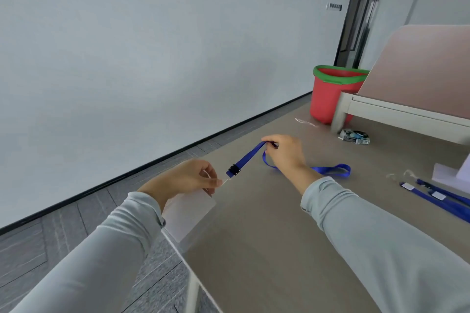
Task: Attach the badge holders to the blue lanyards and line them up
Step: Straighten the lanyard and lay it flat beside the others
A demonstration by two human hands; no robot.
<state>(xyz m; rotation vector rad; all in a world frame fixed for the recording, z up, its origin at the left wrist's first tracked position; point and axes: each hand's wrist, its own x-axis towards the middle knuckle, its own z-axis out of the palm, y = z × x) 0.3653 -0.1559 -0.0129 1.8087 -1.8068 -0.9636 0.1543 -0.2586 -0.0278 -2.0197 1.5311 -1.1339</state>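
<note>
Two grips: our left hand (185,176) pinches the badge holder (189,213); at 2 o'clock, right hand (284,154) pinches the blue lanyard (248,157).

One red bucket (328,99). Nearer than it: two hands, the left hand (188,178) and the right hand (287,155), one blue lanyard (248,157) and one clear badge holder (190,213). Just beside it: one small packet (354,137). Right of it: two more blue straps (442,201).

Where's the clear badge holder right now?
Head view: the clear badge holder hangs from the left hand at the left edge of the table, beside the black clip of the blue lanyard.
</note>
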